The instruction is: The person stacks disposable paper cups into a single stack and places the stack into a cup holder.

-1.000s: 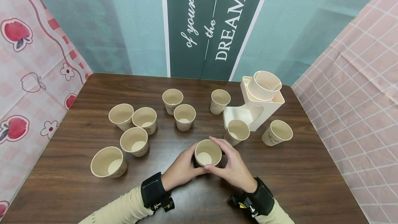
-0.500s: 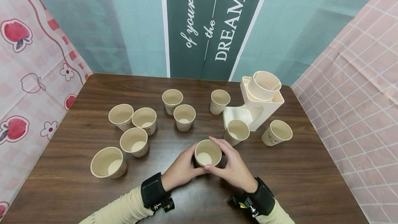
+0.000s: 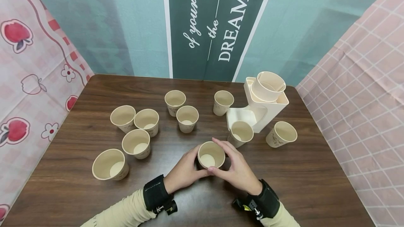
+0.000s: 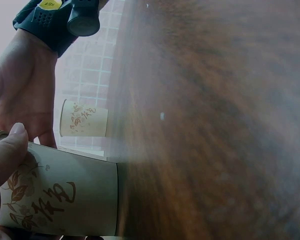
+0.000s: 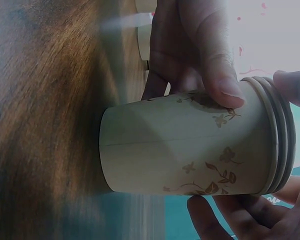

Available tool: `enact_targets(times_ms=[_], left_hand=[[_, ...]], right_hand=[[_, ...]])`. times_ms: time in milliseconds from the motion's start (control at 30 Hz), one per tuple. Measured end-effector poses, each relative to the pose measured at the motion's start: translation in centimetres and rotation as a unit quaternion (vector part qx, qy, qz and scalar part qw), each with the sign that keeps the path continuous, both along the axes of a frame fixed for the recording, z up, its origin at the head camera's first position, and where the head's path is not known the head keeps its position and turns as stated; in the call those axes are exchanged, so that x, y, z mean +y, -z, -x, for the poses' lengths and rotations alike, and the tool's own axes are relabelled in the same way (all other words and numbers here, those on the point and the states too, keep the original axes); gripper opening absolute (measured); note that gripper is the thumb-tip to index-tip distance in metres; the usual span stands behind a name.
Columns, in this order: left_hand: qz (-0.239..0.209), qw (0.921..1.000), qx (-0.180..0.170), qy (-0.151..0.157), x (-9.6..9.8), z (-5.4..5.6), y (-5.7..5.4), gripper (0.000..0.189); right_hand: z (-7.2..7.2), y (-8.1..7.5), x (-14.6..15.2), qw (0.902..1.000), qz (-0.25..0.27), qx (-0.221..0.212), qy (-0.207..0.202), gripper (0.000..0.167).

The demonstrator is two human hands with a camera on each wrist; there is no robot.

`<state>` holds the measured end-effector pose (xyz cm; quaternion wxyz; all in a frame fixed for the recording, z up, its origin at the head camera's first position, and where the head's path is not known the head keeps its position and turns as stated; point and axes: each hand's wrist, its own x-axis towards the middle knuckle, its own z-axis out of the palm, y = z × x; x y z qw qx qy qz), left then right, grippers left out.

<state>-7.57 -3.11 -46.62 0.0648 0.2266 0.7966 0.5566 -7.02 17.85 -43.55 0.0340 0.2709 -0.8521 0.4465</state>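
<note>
At the table's front middle, in the head view, both hands hold a small nested stack of beige paper cups (image 3: 210,150). The left hand (image 3: 183,174) grips its left side and the right hand (image 3: 237,169) its right side, thumbs meeting at the near rim. In the right wrist view the stack (image 5: 185,150) shows several rims close together and brown leaf prints. Its base appears to rest on the wooden table. The left wrist view shows brown writing on the outer cup (image 4: 75,197), with the left thumb (image 4: 10,152) near the rim. The far-side fingers are partly hidden.
Several single paper cups (image 3: 135,143) stand to the left. Two more (image 3: 187,118) are behind the hands. A cream plastic stand (image 3: 266,111) with a round top part is at the back right, with three cups around it, one (image 3: 241,134) near the right fingertips.
</note>
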Motion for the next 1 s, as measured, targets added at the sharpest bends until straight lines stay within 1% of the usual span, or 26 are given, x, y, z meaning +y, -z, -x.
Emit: enact_targets(times_ms=[100, 333, 467, 600, 767, 867, 1000], left_hand=[[-0.002, 1.0000, 0.003, -0.001, 0.0, 0.0, 0.0, 0.074], [-0.003, 1.0000, -0.005, 0.001, 0.0, 0.0, -0.1, 0.073], [-0.005, 1.0000, -0.001, -0.001, 0.0, 0.0, -0.1, 0.073], [-0.010, 0.9999, 0.003, -0.002, 0.2, 0.0, -0.1, 0.075], [-0.018, 0.9998, -0.001, -0.004, 0.2, 0.0, -0.1, 0.076], [-0.018, 0.9998, -0.001, -0.007, 0.2, 0.0, -0.1, 0.076], [-0.014, 0.9999, -0.004, -0.007, 0.2, 0.0, -0.1, 0.076]], right_hand=[[0.0, 0.0, -0.1, 1.0000, 0.001, 0.002, 0.000, 0.081], [-0.1, -0.2, 0.0, 1.0000, -0.001, -0.002, 0.002, 0.083], [-0.1, -0.4, 0.3, 1.0000, 0.003, 0.005, 0.001, 0.084], [-0.1, -0.6, 0.9, 0.9993, 0.021, 0.029, 0.003, 0.082], [-0.1, -1.2, 1.8, 0.9957, 0.071, 0.059, 0.009, 0.078], [-0.1, -1.7, 2.7, 0.9932, 0.091, 0.070, 0.023, 0.074], [0.0, -2.6, 4.2, 0.9896, 0.111, 0.075, 0.053, 0.070]])
